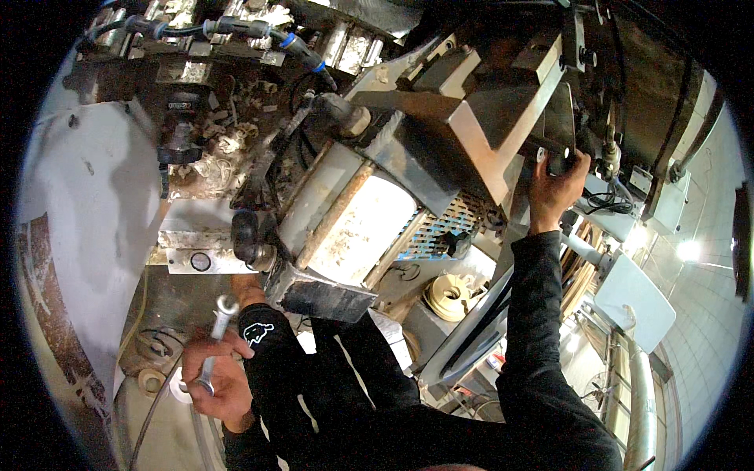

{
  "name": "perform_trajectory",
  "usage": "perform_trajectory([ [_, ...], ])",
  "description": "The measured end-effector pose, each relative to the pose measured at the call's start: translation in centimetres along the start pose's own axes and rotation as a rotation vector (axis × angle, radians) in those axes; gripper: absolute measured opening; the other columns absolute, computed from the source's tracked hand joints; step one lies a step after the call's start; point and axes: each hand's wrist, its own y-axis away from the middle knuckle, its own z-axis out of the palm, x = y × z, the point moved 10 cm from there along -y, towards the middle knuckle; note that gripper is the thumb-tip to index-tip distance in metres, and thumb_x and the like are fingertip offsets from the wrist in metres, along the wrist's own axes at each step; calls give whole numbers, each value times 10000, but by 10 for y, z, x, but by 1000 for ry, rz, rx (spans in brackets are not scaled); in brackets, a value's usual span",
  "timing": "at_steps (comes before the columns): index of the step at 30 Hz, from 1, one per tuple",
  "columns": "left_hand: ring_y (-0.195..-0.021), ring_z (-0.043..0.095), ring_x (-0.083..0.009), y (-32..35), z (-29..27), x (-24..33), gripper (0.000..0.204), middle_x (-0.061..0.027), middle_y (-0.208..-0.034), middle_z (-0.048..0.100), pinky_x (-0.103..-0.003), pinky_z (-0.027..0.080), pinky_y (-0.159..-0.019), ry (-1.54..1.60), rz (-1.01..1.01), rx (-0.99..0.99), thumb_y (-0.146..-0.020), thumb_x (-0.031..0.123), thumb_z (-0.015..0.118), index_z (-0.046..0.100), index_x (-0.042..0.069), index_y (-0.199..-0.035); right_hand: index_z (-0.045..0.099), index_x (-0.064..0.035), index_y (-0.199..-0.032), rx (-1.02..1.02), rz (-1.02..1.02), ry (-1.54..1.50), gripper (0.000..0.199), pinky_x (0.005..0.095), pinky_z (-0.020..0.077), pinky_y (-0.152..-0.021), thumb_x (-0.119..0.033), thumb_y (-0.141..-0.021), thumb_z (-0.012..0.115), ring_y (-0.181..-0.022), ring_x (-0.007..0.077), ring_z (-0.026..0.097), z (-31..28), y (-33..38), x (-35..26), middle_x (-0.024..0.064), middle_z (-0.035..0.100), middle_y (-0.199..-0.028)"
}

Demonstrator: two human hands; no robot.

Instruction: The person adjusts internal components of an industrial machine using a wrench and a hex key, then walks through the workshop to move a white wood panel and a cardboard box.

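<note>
My left hand [221, 382] is closed around the shaft of a silver metal wrench [223, 312], held upright below the machine. One end of the wrench stands above my fingers; the other shows against my palm. My right hand [556, 192] reaches up at the right, its fingers wrapped on a dark metal part [559, 163] beside a short black rod. Exactly how far the fingers close behind that part is hidden. Between my hands sits a tilted machine unit with a pale, dirt-spotted roller or panel [363, 228] between dark end blocks [328, 297].
A V-shaped metal bracket [493, 153] juts out near my right hand. Black hose fittings [246, 235] and a blue-ringed hose [302, 53] lie left of the unit. A large grey panel [102, 204] stands far left. Cream-coloured rings [449, 297] sit below the unit.
</note>
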Motion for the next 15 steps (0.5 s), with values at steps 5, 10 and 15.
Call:
perform_trajectory([
  [5,-1012,513,-293,6,-23,2,493,-135,-942,560,-516,440,-1003,53,-13,-42,-1034,466,425,569,9,-917,569,-9,-974,54,168,147,395,434,534,-754,-183,-744,839,-836,419,671,2,-3,3,200,657,-902],
  [10,-635,529,-236,-18,7,31,495,-117,-726,579,-392,473,-673,-302,58,26,-1034,449,433,612,2,-918,585,-25,-918,113,223,232,443,475,525,-725,-299,-698,855,-812,450,671,2,-4,1,195,675,-880],
  [15,-614,591,-118,-21,112,60,260,-136,-804,703,-259,512,-617,-206,125,-111,-1025,249,591,600,-11,-1018,624,-63,-1006,54,133,33,624,478,479,-774,-523,-691,902,-861,386,660,0,-1,2,124,668,-934],
])
